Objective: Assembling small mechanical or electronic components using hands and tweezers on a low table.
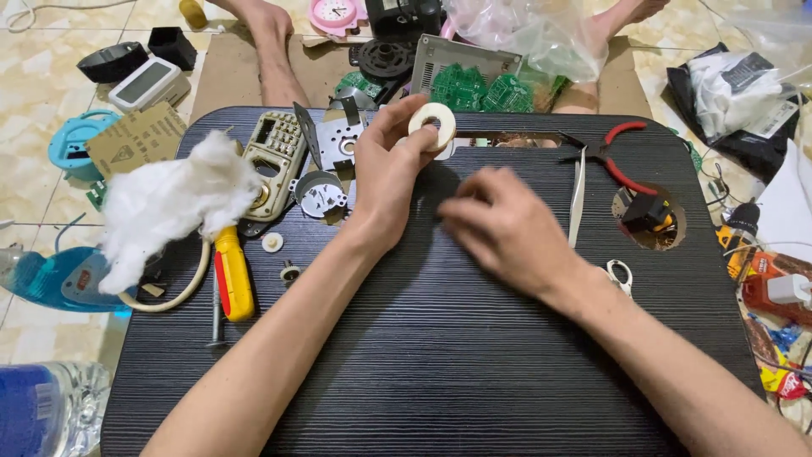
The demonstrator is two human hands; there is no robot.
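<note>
left hand pinches white ring by fingertips, raised over the far side of black table | right hand blurred, fingers loosely curled, holds nothing visible | risk: light pinch could let ring slip, roll among loose metal parts or through table's hole

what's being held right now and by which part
The left hand pinches a white ring by its outer edge, between thumb and fingertips. The right hand hovers blurred over the black table, apparently holding nothing.
</note>
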